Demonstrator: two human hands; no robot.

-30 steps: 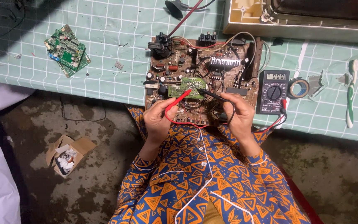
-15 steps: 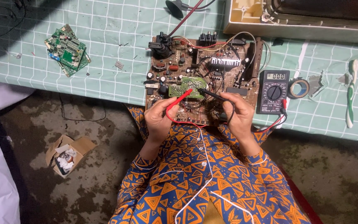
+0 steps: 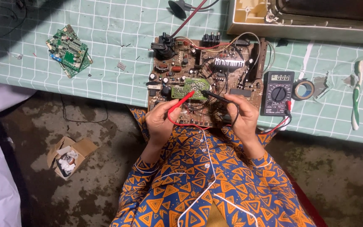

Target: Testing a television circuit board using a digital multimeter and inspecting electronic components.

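Note:
A large brown circuit board (image 3: 215, 75) lies at the near edge of a green grid-patterned table (image 3: 106, 50), with a small green board (image 3: 190, 89) on top of it. My left hand (image 3: 161, 122) grips a red test probe (image 3: 182, 101) whose tip touches the small green board. My right hand (image 3: 242, 115) grips a black test probe (image 3: 216, 96), its tip meeting the same board from the right. Both probe leads run to a dark multimeter (image 3: 277, 92) just right of the board.
A separate green circuit board (image 3: 69, 51) lies at the table's left. A tape roll (image 3: 303, 89) and a toothbrush (image 3: 357, 94) lie right of the meter. A beige appliance casing (image 3: 303, 19) stands at the back. An open cardboard box (image 3: 70, 156) sits on the floor.

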